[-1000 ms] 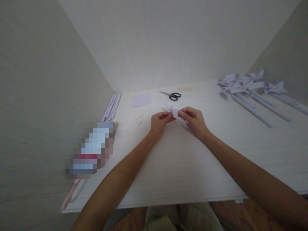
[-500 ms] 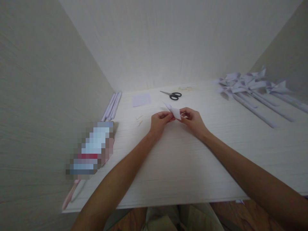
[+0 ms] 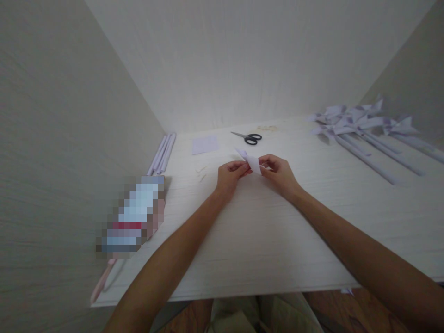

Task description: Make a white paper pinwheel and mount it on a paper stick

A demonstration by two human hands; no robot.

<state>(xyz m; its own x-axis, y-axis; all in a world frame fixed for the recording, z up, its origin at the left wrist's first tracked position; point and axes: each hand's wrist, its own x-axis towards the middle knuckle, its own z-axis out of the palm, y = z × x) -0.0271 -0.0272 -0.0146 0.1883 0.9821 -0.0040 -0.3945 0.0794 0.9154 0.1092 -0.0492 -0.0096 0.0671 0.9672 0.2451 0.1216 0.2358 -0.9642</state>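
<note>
The paper (image 3: 252, 162) sits above the counter (image 3: 263, 231), pinched from both sides: left hand (image 3: 231, 175) and right hand (image 3: 279, 173) each have a closed grip on its edges. Since a second ago its lower tip has folded up. Scissors (image 3: 248, 137), a paper square (image 3: 205, 144) and pinwheels (image 3: 357, 122) lie beyond, well apart.

Two bare forearms reach in from 7 and 5 o'clock toward centre frame, left hand (image 3: 229, 175) and right hand (image 3: 279, 173) meeting close together, knuckles up, fingertips of each drawn into a tight pinching grip.
</note>
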